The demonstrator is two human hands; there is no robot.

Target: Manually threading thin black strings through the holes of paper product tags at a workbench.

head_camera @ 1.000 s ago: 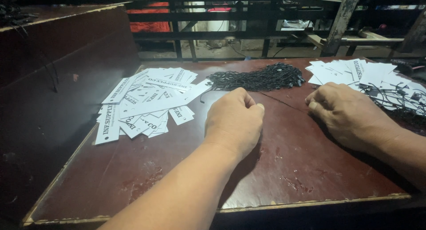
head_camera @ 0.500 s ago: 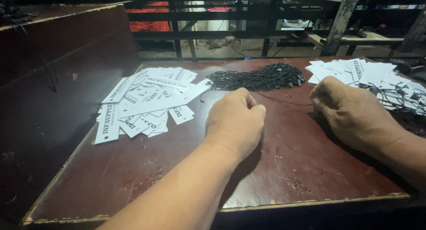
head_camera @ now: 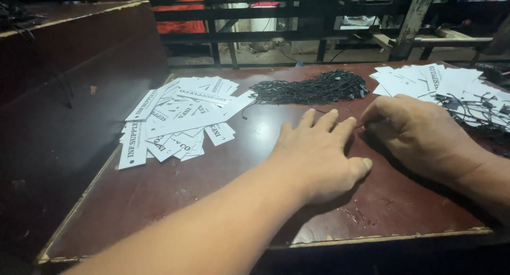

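My left hand lies palm down on the dark red table, fingers spread and pointing away from me, holding nothing. Just to its right, my right hand is curled, its fingertips pinched on a thin black string that shows between the two hands. A heap of black strings lies beyond both hands at the table's far middle. A loose pile of white printed tags is spread to the left of my left hand.
A second pile of white tags, some with black strings tangled over them, sits at the far right. A raised dark wooden side wall runs along the left. Black metal railings stand behind the table.
My left hand has opened from a fist and now lies flat with fingers stretched out. My right hand has stayed curled and shifted slightly toward the left hand.
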